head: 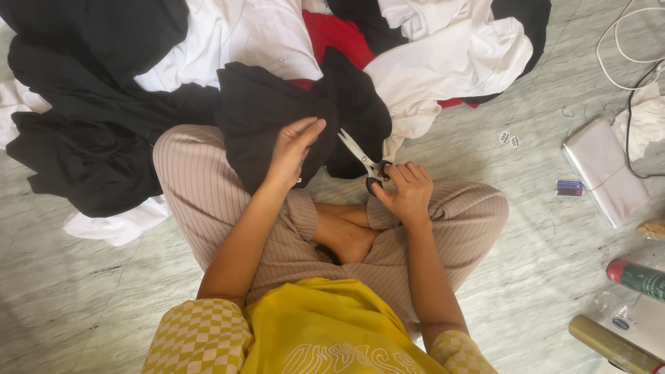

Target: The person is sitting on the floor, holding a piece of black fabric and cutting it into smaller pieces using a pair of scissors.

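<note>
The right hand grasps a pair of scissors by the black handles, fingers curled through and around the loops; the pale blades are parted and point up and to the person's left, toward the cloth. The left hand pinches a black garment, fingers laid flat along a fold, thumb beneath. The blade tips lie just beside this fold; whether they touch the fabric cannot quite be told from here. The garment drapes over the person's left knee, clad in ribbed beige trousers, legs crossed on a marbled grey floor. A yellow shirt with checked sleeves fills the near edge of the view.

Beyond the knees lies a heap of clothing: white pieces, a red piece and further black cloth, overlapping. Well to the person's right rest a flat white packet, a small purple object, white and dark cords, two small tags, a red-and-green can and a brownish roll.
</note>
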